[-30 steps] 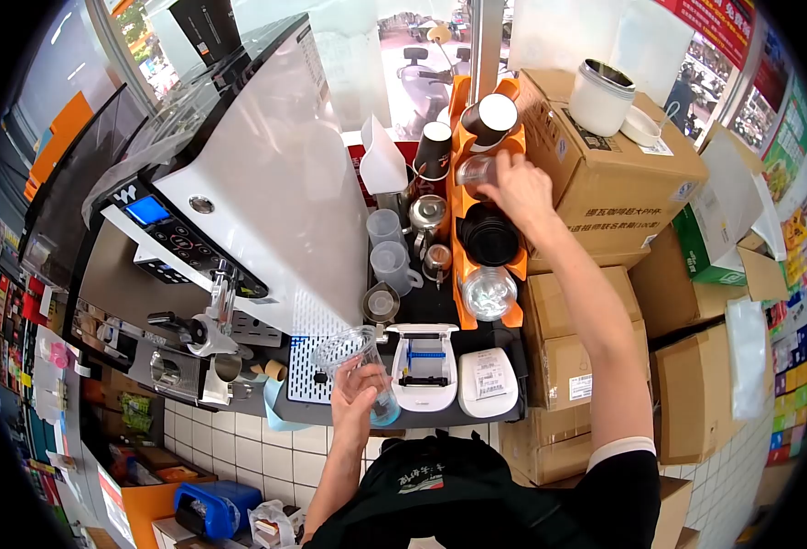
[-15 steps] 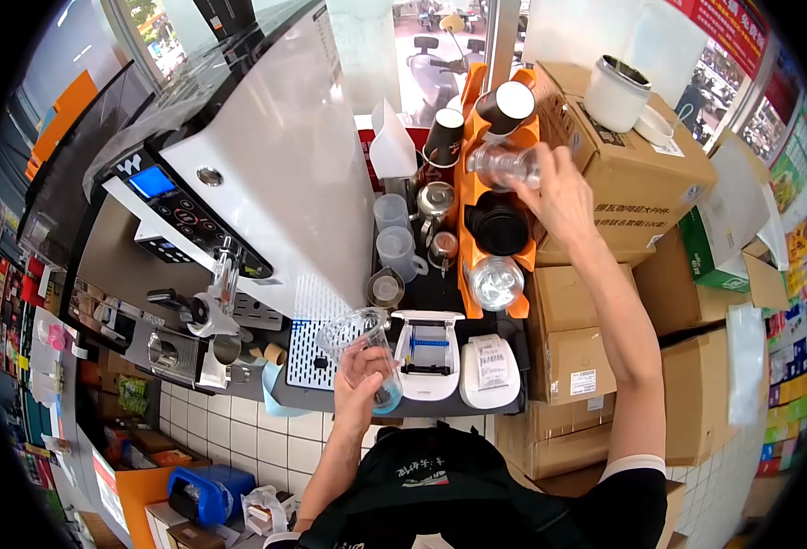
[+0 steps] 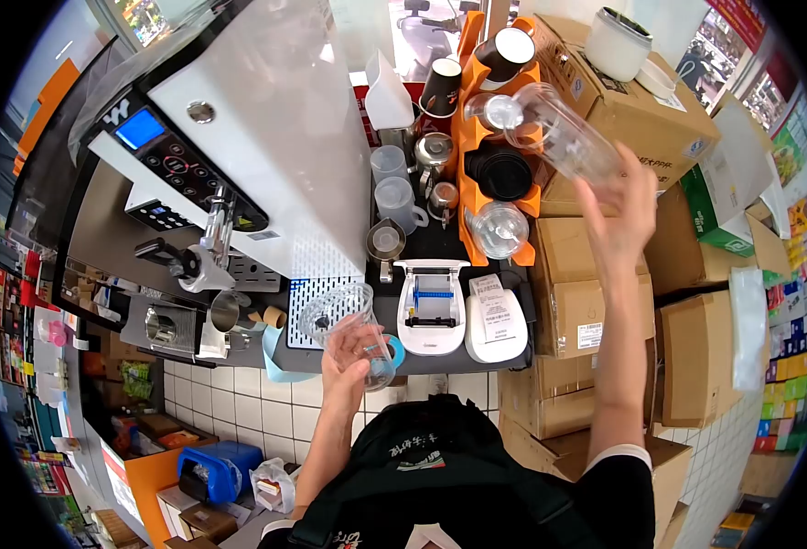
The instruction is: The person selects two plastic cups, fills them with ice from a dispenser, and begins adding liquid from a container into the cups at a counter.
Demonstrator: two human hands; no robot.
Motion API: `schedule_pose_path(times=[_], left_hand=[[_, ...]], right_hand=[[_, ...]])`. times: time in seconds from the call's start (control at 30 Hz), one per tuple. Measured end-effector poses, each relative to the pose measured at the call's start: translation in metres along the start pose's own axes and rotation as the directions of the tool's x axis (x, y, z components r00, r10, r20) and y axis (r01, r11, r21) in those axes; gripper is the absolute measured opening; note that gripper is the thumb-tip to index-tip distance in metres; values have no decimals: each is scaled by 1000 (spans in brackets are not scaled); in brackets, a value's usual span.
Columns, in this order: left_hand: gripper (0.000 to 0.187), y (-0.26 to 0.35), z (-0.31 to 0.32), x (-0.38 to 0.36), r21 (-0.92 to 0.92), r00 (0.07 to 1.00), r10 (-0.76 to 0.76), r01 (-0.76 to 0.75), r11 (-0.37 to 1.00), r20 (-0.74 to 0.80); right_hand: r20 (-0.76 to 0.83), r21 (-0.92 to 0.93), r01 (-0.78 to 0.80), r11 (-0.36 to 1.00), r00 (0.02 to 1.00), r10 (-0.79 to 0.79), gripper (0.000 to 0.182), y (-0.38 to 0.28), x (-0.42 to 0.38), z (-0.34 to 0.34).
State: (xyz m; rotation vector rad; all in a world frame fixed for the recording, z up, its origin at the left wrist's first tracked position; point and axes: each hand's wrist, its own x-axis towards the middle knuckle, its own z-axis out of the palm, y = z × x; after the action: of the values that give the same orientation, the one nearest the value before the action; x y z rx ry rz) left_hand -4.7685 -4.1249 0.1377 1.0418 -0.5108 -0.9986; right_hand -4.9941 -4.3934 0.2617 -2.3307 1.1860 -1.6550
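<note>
My left hand, at the counter's front edge, is wrapped around a clear plastic cup tilted with its rim up and left. My right hand, off to the right, grips a long clear plastic cup, possibly several nested ones. That cup slants up and left, its far end over the orange rack. More clear cups lie in the rack beside it. Below them sit black lids and clear lids; paper cups stick out at the top.
A tall white coffee machine stands left. Metal and plastic pitchers, an open label printer and a second white device crowd the counter. Stacked cardboard boxes border the right side, a white canister on top.
My right hand has moved right, away from the rack, and more of the clear cup it holds shows. My left hand keeps its cup nearly in place. The view has shifted slightly.
</note>
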Motion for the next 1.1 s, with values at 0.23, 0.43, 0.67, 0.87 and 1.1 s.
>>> schedule_pose_path(times=[0.23,0.43,0.67,0.87,1.1], left_hand=[[96,19,-38,-44,-27,958,-61,71,997,281],[91,38,-131,-119,-219,934,-16,100,971,357],[90,92,-284,-226,-145,984,155,-142,979,83],[89,131,-368,-276,-221,905,191,-289,931,-379],[89,152,-490,-251,-51,856,198,-252,966,-478]], right_hand=[[530,772,-629,97,720,449,39,-93,-176,-13],[962,158,-839,-521,249,-109,62,-220,-297,43],[846,117,-978,-173,190,-498,85,-385,-363,125],[796,178,-984,-11,151,-586,82,-484,-399,175],[783,220,-952,211,44,-620,89,-556,-434,288]])
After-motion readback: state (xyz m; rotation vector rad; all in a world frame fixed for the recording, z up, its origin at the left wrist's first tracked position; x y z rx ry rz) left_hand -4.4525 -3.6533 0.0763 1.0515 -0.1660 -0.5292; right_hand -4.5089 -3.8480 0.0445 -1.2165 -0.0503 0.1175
